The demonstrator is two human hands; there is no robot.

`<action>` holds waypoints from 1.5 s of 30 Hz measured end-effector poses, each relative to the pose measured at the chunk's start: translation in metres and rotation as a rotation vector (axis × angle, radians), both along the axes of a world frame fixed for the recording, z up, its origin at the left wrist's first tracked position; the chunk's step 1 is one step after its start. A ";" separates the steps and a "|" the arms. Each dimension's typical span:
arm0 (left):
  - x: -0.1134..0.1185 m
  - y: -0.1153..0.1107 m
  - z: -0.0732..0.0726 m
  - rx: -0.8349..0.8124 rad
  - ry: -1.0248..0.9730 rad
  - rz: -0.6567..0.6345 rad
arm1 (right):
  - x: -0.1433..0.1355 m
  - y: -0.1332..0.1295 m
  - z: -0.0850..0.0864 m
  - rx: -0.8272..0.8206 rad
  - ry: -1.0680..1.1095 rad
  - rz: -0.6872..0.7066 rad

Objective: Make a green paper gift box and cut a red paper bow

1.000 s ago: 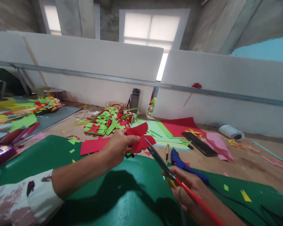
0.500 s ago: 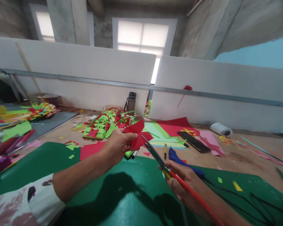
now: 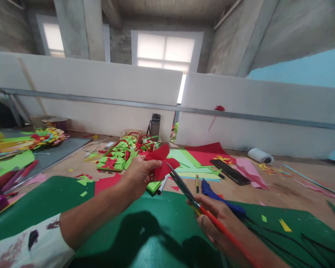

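Observation:
My left hand (image 3: 138, 175) pinches a piece of red paper (image 3: 160, 169) cut into petal-like lobes, holding it above the green mat (image 3: 106, 227). My right hand (image 3: 217, 219) grips a pair of scissors (image 3: 182, 188). Their metal blades point up and left, with the tips at the paper's lower right edge. A long red part (image 3: 223, 229) runs back across the right palm, and a bit of yellow shows under the fingers. The finger loops are mostly hidden. Just beyond the right hand lies a blue glue gun (image 3: 212, 191), with a yellow cutter knife (image 3: 197, 184) beside it.
Small green paper bags with red bows (image 3: 111, 162) are heaped behind my left hand, near a grey bottle (image 3: 155, 125). Coloured paper sheets (image 3: 206, 153) and a black phone (image 3: 230, 172) lie at the right. Paper flowers (image 3: 48, 137) sit far left; a black cord (image 3: 279, 242) crosses the mat.
The view has tilted up slightly, so the scene sits a little lower. Both hands keep nearly the same pose, with the scissor tips still at the red paper.

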State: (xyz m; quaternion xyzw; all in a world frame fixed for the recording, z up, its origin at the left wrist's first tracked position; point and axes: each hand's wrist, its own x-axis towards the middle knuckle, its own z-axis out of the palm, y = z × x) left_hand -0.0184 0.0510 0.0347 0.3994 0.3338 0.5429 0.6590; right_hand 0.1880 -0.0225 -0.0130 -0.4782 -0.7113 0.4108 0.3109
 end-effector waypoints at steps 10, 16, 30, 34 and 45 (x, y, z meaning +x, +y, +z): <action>0.004 0.001 -0.005 -0.032 0.034 -0.037 | 0.006 -0.002 -0.007 -0.010 -0.008 -0.032; 0.006 -0.001 -0.003 -0.049 0.040 -0.029 | 0.008 -0.003 -0.004 -0.021 -0.018 -0.003; 0.006 -0.001 -0.001 -0.043 0.046 -0.040 | 0.005 -0.004 0.003 0.004 -0.052 -0.034; 0.006 0.000 -0.003 -0.044 0.038 -0.041 | 0.005 -0.002 0.004 0.032 -0.080 -0.036; 0.006 0.001 -0.005 -0.048 0.016 -0.037 | 0.004 -0.003 0.006 0.036 -0.113 -0.070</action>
